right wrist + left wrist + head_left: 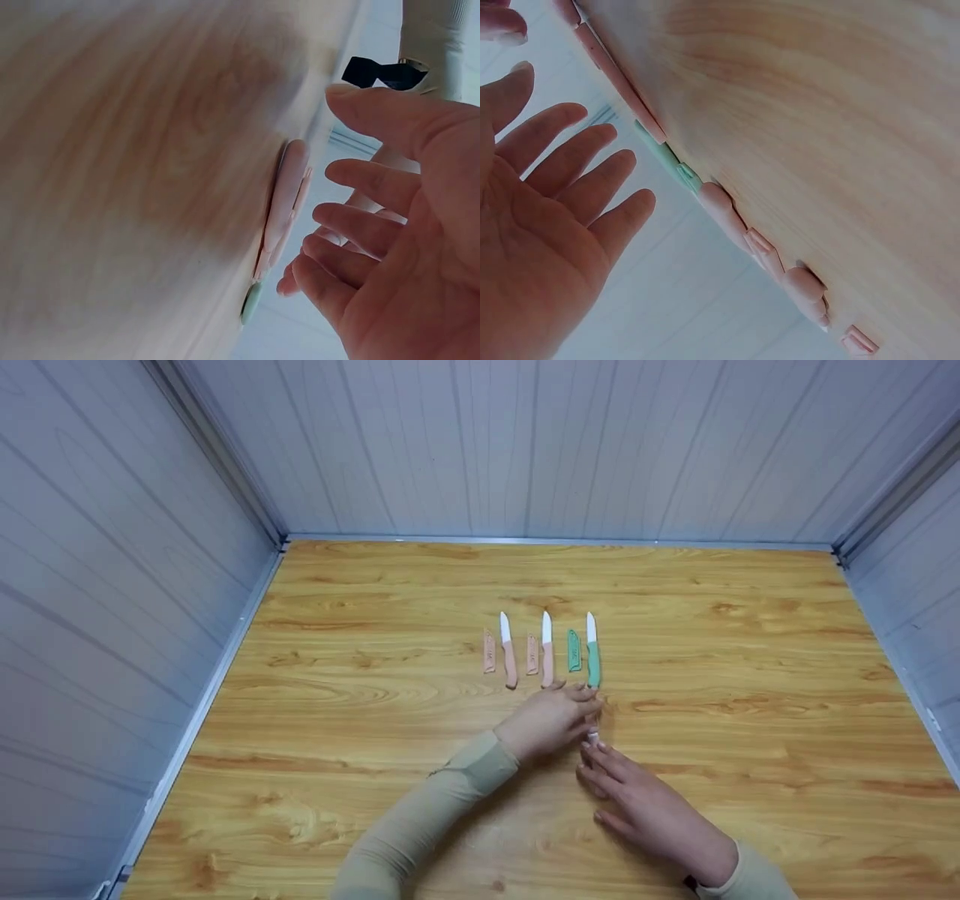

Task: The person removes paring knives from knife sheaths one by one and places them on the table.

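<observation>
My left hand (551,721) hovers just below the row of knives, palm down, fingers extended. My right hand (652,806) is lower and to the right, its fingers loosely straight. Both palms look bare in the wrist views. Between the fingertips a small white piece (593,736) shows; the rest of it is hidden. The right wrist view has a pink handle (289,195) on the table beside the fingers, with a green handle end (252,304) beyond it. In the left wrist view, a long pink piece (626,90) lies near the left fingers.
Above the hands lie two pink-handled knives (510,664) (547,664) and a green-handled knife (593,664), white blades pointing away. Left of each is a sheath: pink (489,651), pink (532,654) and green (574,650). Pale panels (480,450) wall the wooden table (337,735).
</observation>
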Demonstrator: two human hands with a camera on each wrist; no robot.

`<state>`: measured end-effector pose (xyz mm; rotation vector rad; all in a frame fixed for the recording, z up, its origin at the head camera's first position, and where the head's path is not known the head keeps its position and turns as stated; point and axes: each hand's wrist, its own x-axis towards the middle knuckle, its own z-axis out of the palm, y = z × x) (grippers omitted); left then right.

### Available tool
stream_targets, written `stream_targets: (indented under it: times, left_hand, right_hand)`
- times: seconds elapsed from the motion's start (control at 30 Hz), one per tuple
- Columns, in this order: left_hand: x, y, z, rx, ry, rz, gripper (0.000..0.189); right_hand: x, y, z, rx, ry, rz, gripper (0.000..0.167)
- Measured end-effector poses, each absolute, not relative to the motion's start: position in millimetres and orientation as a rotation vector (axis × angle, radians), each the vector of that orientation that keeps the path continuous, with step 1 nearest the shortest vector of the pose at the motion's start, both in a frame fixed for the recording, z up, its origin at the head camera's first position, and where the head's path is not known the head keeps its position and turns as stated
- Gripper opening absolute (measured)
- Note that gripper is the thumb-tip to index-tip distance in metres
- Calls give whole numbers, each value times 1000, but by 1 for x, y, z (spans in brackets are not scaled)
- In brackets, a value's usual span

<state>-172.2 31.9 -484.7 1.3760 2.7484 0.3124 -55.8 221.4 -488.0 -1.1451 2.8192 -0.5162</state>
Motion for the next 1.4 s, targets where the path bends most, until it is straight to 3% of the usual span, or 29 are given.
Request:
stream_targets:
  times: [0.73, 1.4]
  left_hand:
    - [-170, 38, -496, 1552, 2804, 48, 16]
    - [-171, 39, -493, 1484, 2772, 209, 16]
  right_hand:
    - [-59, 223, -493, -1157, 2761, -480, 58]
    - [-71, 221, -494, -1248, 2811, -350, 42]
